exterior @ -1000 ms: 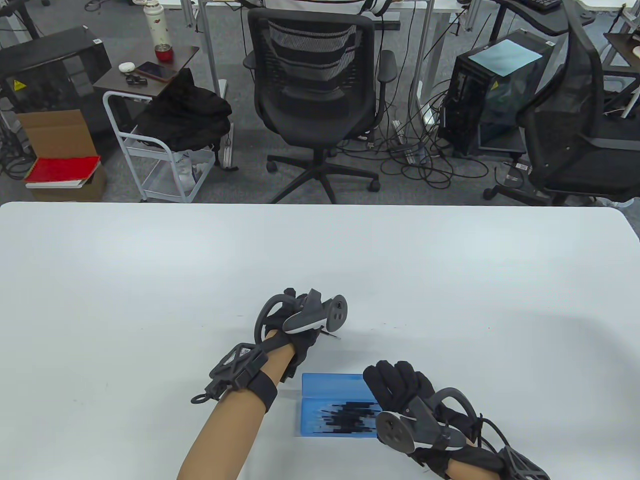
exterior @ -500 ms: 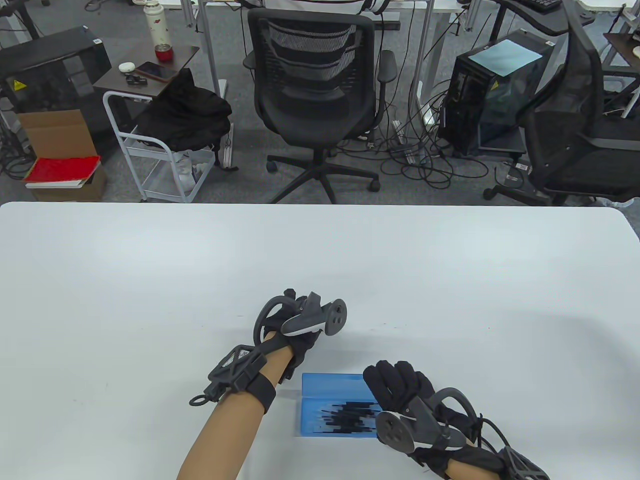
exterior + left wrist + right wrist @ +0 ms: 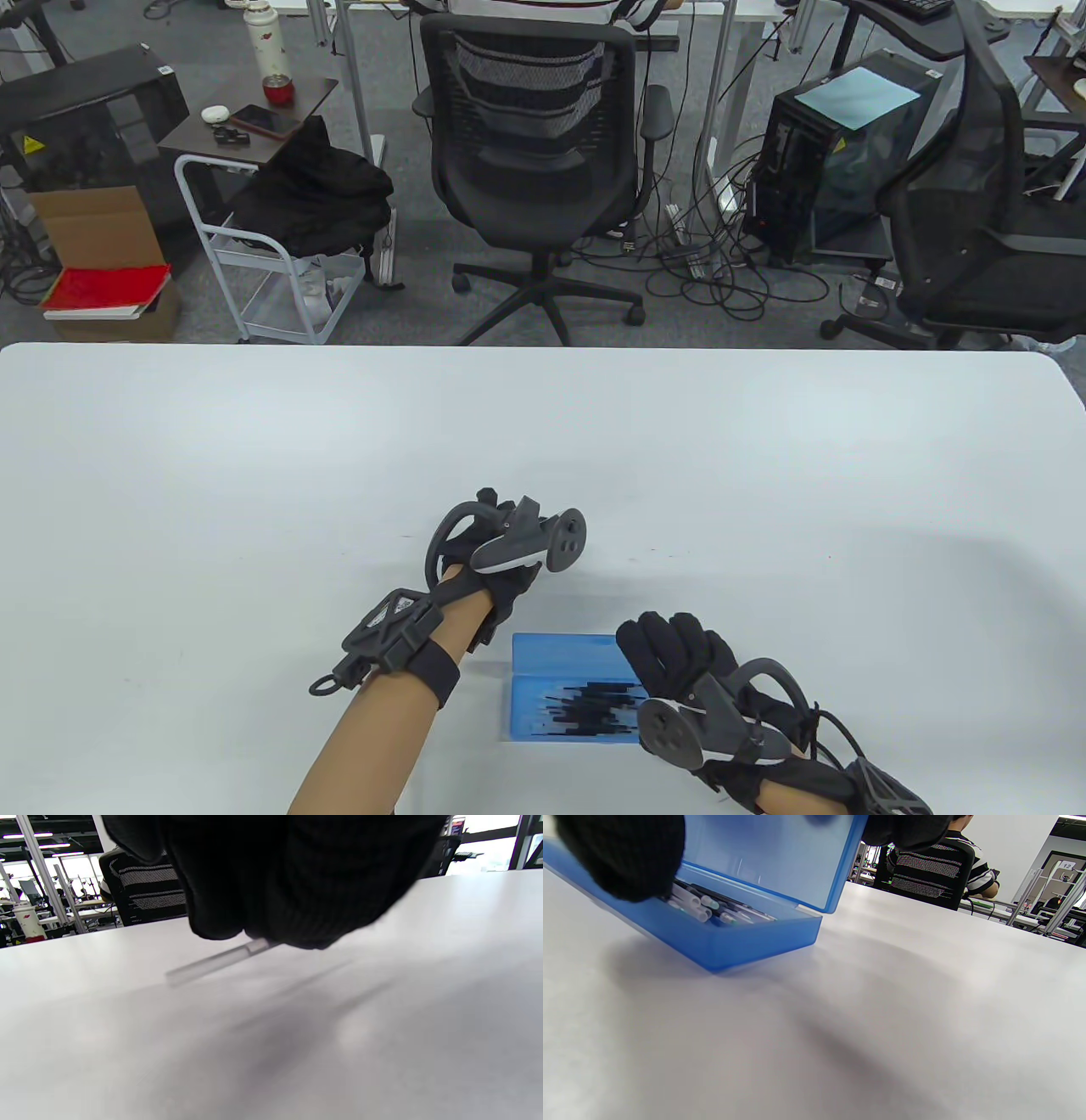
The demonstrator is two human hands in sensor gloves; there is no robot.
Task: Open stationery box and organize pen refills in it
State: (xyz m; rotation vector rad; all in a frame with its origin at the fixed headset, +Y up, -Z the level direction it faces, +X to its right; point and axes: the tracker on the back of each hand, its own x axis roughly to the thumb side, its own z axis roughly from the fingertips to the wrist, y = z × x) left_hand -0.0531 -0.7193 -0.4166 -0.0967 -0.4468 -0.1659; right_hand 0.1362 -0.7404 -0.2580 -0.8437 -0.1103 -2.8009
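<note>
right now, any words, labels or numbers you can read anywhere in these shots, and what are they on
"12": on a small white sign in the far background of the right wrist view.
Yellow triangle warning sticker on the black cabinet, no readable words.
Another yellow sticker on the computer tower: too small to read.
Blue box and pen refills: no readable print.

Beyond the white table (image 3: 254,441) stood a black mesh chair (image 3: 530,153), with a second chair (image 3: 984,221) at the right. A computer tower (image 3: 836,153) sat among tangled cables (image 3: 713,272). At the left were a white cart (image 3: 271,263), a cardboard box (image 3: 97,229), a red book (image 3: 106,289) and a flask (image 3: 265,55).
</note>
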